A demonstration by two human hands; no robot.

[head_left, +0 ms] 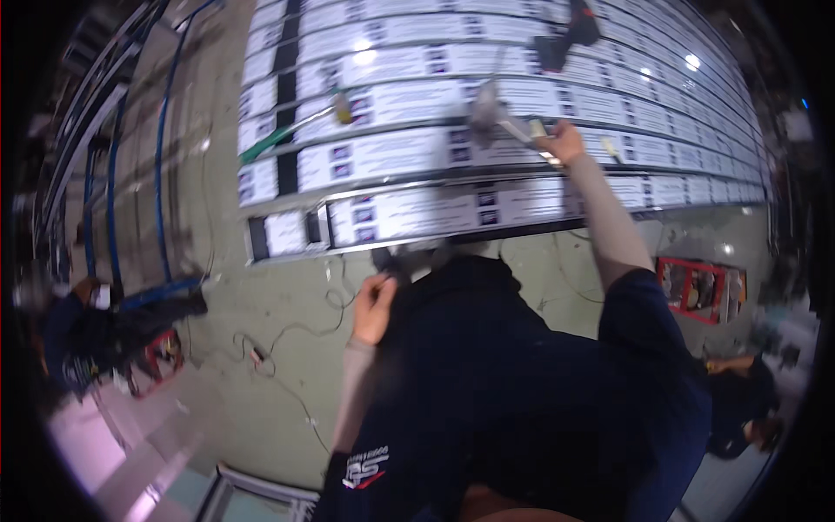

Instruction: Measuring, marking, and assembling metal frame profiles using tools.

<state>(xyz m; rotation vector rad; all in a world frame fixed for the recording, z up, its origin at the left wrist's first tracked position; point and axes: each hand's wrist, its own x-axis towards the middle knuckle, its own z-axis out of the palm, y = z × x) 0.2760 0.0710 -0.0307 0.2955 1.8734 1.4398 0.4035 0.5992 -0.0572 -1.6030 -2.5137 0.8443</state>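
My right hand (pixel 564 143) is closed round the pale handle of a mallet (pixel 489 109), whose greyish head is smeared by motion over the white-covered profiles. Below it runs the row of long metal profiles (pixel 417 143) with printed white protective film. My left hand (pixel 372 309) hangs low beside my body, just off the front edge of the profiles. Its fingers are curled together, and whether anything small is in them is hidden. To the left on the profiles lies another mallet (pixel 341 106) with a green handle and a yellowish head.
A dark cordless drill (pixel 570 36) lies on the far profiles. A blue metal rack (pixel 161 130) stands at left. Cables (pixel 296 335) trail over the green floor. A red tool crate (pixel 696 290) is at right. Co-workers (pixel 744 396) (pixel 83 339) are on both sides.
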